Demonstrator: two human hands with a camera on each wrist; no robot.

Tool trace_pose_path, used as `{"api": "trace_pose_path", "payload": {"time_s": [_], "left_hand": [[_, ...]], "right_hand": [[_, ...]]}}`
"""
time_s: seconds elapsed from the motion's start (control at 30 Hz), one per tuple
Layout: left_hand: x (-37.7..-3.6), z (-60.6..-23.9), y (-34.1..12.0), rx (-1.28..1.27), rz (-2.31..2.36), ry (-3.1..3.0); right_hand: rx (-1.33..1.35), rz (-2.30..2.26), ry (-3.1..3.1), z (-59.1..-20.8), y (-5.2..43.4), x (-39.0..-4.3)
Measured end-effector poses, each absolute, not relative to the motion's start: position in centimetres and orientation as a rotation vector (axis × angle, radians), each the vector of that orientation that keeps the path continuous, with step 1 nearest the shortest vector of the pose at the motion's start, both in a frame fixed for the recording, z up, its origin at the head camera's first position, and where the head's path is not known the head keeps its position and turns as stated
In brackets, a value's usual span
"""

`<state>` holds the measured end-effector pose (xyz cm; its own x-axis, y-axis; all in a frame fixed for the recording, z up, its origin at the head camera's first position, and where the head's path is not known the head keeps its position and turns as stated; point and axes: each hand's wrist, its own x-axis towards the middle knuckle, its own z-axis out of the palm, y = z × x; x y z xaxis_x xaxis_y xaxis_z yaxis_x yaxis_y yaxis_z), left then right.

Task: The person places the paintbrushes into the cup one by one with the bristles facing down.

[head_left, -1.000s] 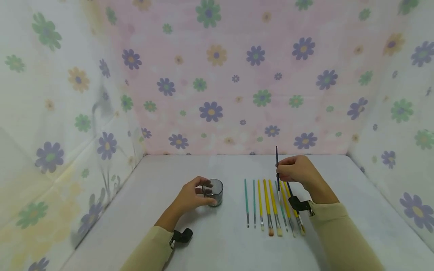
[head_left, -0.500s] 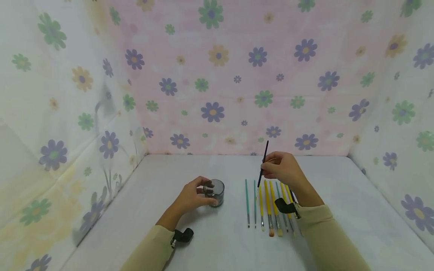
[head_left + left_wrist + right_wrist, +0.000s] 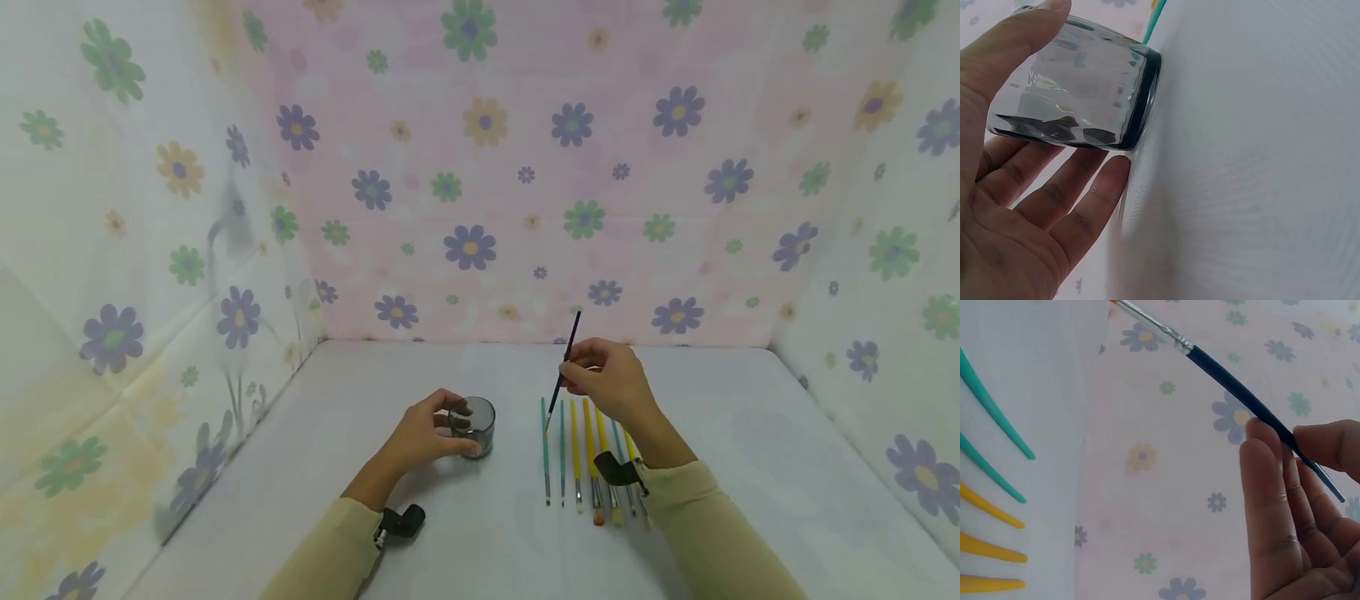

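My left hand (image 3: 420, 432) holds a smoky clear drinking glass (image 3: 483, 433) that stands upright on the table. In the left wrist view the thumb lies along one side of the glass (image 3: 1079, 94) and the fingers along the other. Between thumb and fingertips, my right hand (image 3: 617, 385) pinches a thin dark-blue paintbrush (image 3: 572, 337). Its handle end points up and its tip slants down to the left, overlapping the leftmost teal paintbrush (image 3: 546, 462) in the head view. A silver ferrule (image 3: 1154, 322) and a bit of orange bristle show in the right wrist view.
A row of several paintbrushes lies right of the glass, bristles toward me: another teal brush (image 3: 562, 450), then yellow ones such as a thin yellow brush (image 3: 575, 446). My right forearm covers part of the row. A flowered cloth (image 3: 420, 250) walls the white table (image 3: 465, 533).
My right hand has carried the dark-blue paintbrush leftward from the row's right side toward the glass, and the brush now tilts. The left hand and glass stay in place.
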<state>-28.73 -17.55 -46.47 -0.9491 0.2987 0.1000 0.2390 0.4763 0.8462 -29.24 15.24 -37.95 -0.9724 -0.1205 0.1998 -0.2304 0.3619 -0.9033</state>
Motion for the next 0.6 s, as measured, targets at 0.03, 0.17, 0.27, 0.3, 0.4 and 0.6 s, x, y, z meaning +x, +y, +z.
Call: {"api": "trace_pose_path", "payload": {"time_s": [0.03, 0.17, 0.27, 0.3, 0.4, 0.6], "left_hand": [[-28.7, -46.5, -17.5, 0.484, 1.508, 2.641], [-28.7, -46.4, -17.5, 0.485, 1.511, 2.637], [-28.6, -46.4, -17.5, 0.485, 1.496, 2.644], [-28.6, -46.5, -17.5, 0.482, 1.492, 2.643], [-28.6, -46.5, -17.5, 0.483, 1.487, 2.643], [-28.5, -46.6, -17.3, 0.51, 1.497, 2.626]], "right_hand": [[0.345, 1.689, -2.488, -38.0, 15.1, -29.2], [0.421, 1.709, -2.402, -38.0, 14.3, -28.7], [0.455, 1.711, -2.375, -38.0, 13.6, -28.3], [0.461, 1.712, -2.367, -38.0, 13.4, -28.2], [0.47, 1.711, -2.341, -38.2, 13.0, -28.0], [0.507, 1.767, -2.255, -38.6, 12.0, -27.5]]}}
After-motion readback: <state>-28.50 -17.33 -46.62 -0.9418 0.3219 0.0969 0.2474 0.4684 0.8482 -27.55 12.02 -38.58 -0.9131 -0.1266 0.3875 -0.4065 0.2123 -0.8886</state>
